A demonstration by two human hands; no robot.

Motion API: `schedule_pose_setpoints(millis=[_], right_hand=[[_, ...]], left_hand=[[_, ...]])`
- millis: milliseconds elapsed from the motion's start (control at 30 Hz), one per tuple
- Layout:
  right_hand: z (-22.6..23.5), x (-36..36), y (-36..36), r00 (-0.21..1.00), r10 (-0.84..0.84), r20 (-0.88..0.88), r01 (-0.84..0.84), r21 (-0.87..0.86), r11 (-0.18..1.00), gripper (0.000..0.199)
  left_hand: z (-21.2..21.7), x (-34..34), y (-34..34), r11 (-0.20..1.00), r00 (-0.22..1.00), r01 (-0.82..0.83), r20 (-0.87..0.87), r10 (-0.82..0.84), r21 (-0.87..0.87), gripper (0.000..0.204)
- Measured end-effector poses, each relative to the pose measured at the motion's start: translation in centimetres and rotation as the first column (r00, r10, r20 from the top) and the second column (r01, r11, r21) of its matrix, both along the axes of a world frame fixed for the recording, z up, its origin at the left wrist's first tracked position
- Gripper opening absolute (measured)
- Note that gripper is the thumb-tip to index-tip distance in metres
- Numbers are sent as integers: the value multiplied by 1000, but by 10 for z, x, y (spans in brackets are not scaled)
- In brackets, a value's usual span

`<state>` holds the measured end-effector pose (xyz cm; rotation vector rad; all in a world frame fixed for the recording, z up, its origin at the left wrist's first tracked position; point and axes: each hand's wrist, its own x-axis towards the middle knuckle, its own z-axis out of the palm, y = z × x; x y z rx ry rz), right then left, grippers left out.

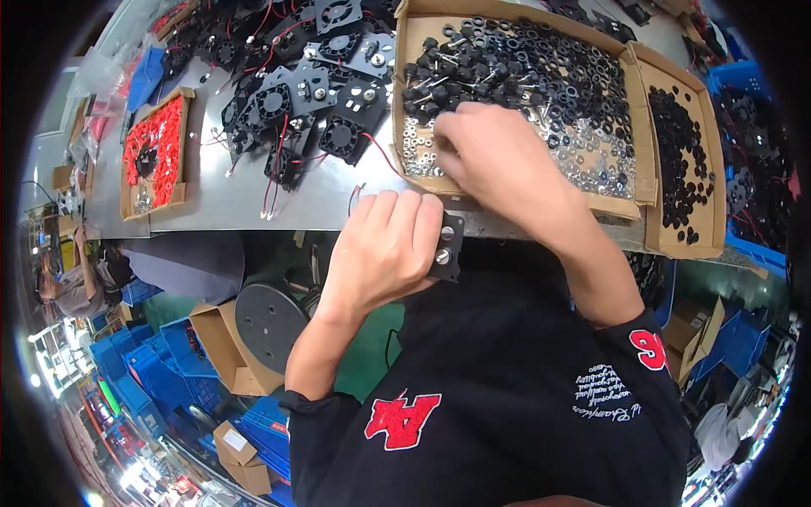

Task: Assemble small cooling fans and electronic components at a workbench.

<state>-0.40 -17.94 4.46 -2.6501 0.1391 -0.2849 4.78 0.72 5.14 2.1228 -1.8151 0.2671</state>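
My left hand (384,245) is closed around a dark bracket plate (454,264) with silvery screw heads or posts on its face, held at the table's near edge. Most of the plate is covered by my fingers. Over the left part of a shallow cardboard tray (642,135) is my right hand (503,156), its fingers curled down among the small parts. Whatever its fingertips grip is hidden. Black-knobbed screws (465,72) lie heaped just beyond that hand. Pale washers (414,139) are beside its fingers, and clear and black rings (583,93) cover the tray's right side.
Bracket plates with small black fans (342,137) and red wires pile up on the metal table (203,207). Left stands a box of red parts (156,152). To the right are a cardboard tray of black caps (676,160) and a blue crate (764,249). A round stool (272,325) is below.
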Motion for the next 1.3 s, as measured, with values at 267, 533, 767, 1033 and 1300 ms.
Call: schedule_pose_setpoints(millis=[267,533,767,1033,1300], right_hand=[[20,10,4,956,-55,-288,29,-93,995,17],[16,7,-1,975,-86,-203,70,-83,994,15],[18,4,-15,984,92,-150,-100,-49,994,13],[39,-60,-20,985,-123,125,3,690,724,17],[36,-86,-33,981,-80,174,-73,724,686,19]], left_hand=[[2,4,11,995,994,-73,-79,78,62,45],[2,4,11,992,987,-101,-115,109,73,45],[9,2,1,987,980,-106,-153,125,123,46],[24,1,-26,977,983,-138,-99,155,164,50],[18,-3,-69,992,987,-119,113,114,42,42]])
